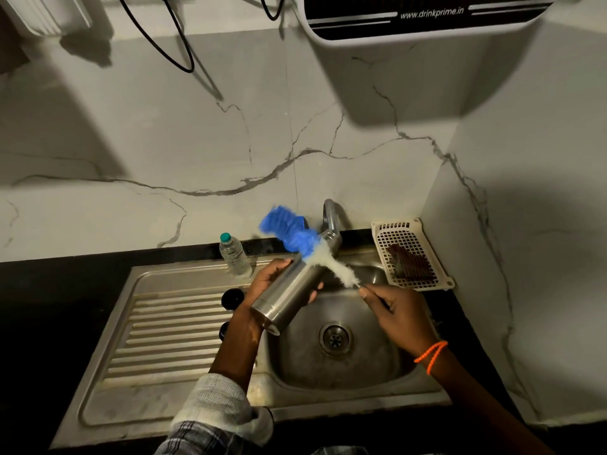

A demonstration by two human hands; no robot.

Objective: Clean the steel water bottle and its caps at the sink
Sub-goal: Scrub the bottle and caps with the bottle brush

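My left hand grips the steel water bottle, held tilted above the sink basin with its mouth pointing up toward the tap. My right hand pinches the thin handle of a bottle brush. Its blue and white bristles are blurred and lie across the bottle's neck, outside the bottle. Two dark caps sit on the ribbed drainboard: one left of my left wrist, another partly hidden behind my forearm.
A clear plastic bottle with a green cap stands at the back of the drainboard. A white perforated basket with a brown scrubber sits right of the tap. A water purifier hangs on the marble wall above.
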